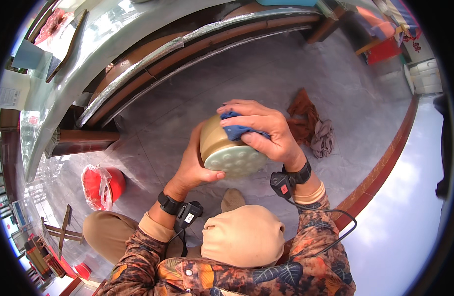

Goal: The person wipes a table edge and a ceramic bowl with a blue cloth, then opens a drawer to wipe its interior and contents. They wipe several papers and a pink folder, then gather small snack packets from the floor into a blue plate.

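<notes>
The left hand is spread in a wide curve around a round tan object at the centre of the frame, its fingers along the left side and its thumb at the lower edge. The right hand is partly closed, pinching a bunched blue cloth between fingers and thumb and pressing it against the object's upper right. The object sits between both hands, held tilted above the floor, with its pale green, bumpy round face turned toward the bottom of the frame. The right hand and the cloth hide part of its upper right side.

Right of the hands, a brown cloth and a greyish cloth lie crumpled together on the floor. At left stands a red bucket with a clear plastic bag over its rim. A glossy desk curves across the upper left, well apart from the hands.
</notes>
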`<action>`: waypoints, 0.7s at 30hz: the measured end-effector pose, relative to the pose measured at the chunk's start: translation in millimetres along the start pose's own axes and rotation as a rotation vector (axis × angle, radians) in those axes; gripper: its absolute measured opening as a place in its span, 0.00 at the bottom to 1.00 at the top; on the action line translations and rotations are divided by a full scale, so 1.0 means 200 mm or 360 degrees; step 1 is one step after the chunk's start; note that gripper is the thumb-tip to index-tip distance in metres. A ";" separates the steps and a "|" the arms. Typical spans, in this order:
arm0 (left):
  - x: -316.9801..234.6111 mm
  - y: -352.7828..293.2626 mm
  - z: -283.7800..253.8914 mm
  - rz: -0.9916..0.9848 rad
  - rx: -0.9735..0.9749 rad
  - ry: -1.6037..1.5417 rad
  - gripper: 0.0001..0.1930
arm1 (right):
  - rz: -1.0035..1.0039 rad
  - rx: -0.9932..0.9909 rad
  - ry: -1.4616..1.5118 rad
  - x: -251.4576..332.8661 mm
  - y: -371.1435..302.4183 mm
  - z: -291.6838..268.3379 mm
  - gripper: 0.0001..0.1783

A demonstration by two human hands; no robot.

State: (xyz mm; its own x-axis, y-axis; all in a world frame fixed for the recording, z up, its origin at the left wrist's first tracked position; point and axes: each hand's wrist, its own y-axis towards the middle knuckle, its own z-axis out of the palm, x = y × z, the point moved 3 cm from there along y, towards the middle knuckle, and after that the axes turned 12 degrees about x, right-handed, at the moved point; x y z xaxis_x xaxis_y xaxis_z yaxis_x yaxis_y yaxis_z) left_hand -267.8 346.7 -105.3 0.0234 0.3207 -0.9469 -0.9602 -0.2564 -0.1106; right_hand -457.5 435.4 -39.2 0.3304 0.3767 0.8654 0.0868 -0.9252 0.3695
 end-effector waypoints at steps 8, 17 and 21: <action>0.10 -0.02 0.04 -0.0048 -0.0113 -0.0365 0.55 | 0.0142 0.0387 0.0025 -0.10 0.11 0.07 0.15; 0.28 -0.09 0.01 -0.0118 -0.0380 -0.1407 0.55 | 0.0254 -0.1055 0.0477 -0.30 -0.48 0.45 0.24; 0.25 -0.04 0.03 0.0001 -0.0240 -0.1570 0.57 | 0.0374 -0.1178 0.0826 -0.28 -0.40 0.34 0.22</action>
State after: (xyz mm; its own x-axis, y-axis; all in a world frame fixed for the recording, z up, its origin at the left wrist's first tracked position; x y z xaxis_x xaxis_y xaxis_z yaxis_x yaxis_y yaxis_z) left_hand -260.3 371.1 -149.5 -0.2842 0.9170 -0.2798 -0.9133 -0.3477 -0.2120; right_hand -419.4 485.3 -139.3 -0.2130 0.3229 0.9221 -0.6091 -0.7818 0.1331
